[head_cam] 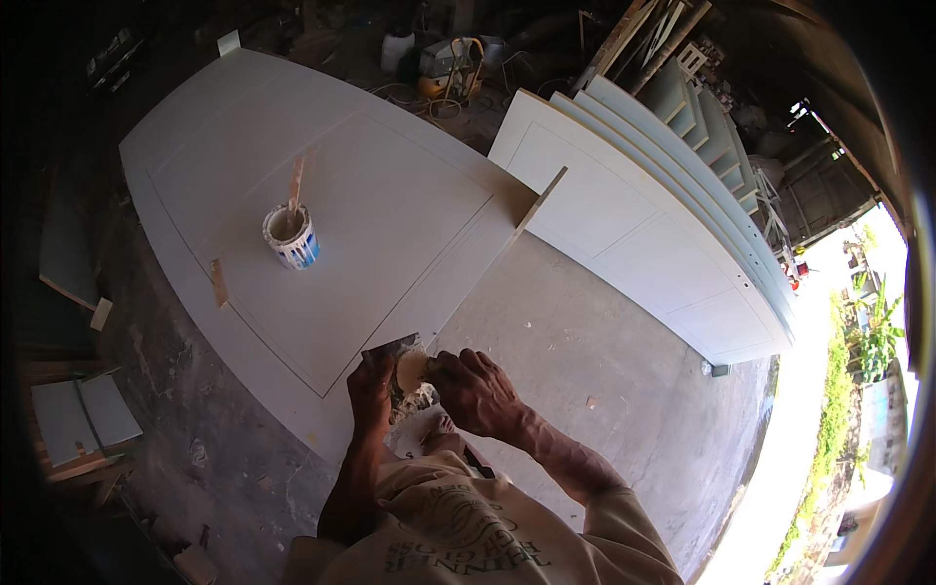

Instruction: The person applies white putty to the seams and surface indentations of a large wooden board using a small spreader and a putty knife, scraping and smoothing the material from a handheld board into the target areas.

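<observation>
My left hand (371,380) grips a dark flat plate (398,351) that carries a lump of pale putty (411,371). At its right side, my right hand (468,387) is closed around a small tool, mostly hidden by the fingers, whose end meets the putty. Both hands are just over the near end of a large grey-white door panel (351,241). On the panel stands an open, smeared blue-and-white can (292,245) with a wooden stick (297,179) upright in it. A short wood strip (219,283) lies left of the can.
More white panels (607,212) lean in a row at the right. Behind the large panel are a yellow-framed machine (451,69) and a white container (397,51). Two small white boards (84,417) lie at the left. Concrete floor (570,351) shows to my right, with bright daylight beyond it.
</observation>
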A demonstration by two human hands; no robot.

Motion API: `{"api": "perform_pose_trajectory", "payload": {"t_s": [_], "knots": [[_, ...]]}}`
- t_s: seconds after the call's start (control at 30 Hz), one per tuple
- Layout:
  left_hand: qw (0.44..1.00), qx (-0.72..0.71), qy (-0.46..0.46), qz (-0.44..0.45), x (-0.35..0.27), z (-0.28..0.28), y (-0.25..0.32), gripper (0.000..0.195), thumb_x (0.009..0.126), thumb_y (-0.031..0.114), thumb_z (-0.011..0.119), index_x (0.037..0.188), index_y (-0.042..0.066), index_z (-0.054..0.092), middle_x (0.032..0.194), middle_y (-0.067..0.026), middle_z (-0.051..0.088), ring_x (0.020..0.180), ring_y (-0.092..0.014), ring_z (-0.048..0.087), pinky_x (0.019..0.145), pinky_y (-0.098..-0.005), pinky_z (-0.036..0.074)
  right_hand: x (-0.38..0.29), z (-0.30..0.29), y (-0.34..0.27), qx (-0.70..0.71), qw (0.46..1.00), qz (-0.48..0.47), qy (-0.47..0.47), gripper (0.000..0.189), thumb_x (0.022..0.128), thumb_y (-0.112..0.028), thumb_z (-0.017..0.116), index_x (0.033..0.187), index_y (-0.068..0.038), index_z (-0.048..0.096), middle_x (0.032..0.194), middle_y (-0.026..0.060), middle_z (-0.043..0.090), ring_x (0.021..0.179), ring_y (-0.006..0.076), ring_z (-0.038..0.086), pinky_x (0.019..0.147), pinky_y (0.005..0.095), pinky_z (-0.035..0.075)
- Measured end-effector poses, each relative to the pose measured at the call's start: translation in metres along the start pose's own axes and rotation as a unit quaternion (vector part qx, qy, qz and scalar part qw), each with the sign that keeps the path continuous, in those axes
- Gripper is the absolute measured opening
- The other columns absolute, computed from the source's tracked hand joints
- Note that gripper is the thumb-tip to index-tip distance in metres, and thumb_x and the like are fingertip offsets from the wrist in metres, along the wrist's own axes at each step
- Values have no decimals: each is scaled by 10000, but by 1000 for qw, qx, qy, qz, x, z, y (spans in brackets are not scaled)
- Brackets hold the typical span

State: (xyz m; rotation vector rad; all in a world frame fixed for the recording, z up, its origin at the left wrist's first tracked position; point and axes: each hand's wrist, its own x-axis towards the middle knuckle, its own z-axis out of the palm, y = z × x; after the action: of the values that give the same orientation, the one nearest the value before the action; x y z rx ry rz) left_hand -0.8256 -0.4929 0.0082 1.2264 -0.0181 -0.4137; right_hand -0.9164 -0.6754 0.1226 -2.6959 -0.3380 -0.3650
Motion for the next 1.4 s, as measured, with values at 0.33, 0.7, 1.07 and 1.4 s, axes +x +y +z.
{"api": "perform_pose_trajectory", "payload": {"t_s": [0.33,0.7,1.07,1.4], "knots": [[939,-242,-140,-201,1,55,1,385,1067,244,563,1359,-4,584,1181,-116,697,1024,-213,725,845,-350,626,-24,-17,62,314,943,-71,82,479,822,113,702,1285,-9,710,1447,260,516,1274,417,596,976,445,574],[940,-288,-143,-116,37,54,25,388,1057,232,582,1369,2,580,1241,-136,693,1054,-231,729,902,-394,631,-15,5,68,321,944,44,62,525,909,76,691,1405,-91,653,1487,221,520,1103,341,693,917,412,587],[955,-270,-66,-109,59,12,36,399,1037,254,626,1340,-5,612,1195,-139,722,1002,-229,748,855,-385,637,14,31,51,304,949,72,29,526,905,63,693,1414,-60,638,1426,257,571,992,345,725,886,418,580],[959,-188,-141,-159,95,-24,65,494,1016,267,656,1390,-36,548,1225,-154,700,1037,-247,741,895,-397,636,31,26,68,132,990,20,53,479,791,90,691,1254,-28,709,1313,213,640,1124,400,655,942,472,559]]}}
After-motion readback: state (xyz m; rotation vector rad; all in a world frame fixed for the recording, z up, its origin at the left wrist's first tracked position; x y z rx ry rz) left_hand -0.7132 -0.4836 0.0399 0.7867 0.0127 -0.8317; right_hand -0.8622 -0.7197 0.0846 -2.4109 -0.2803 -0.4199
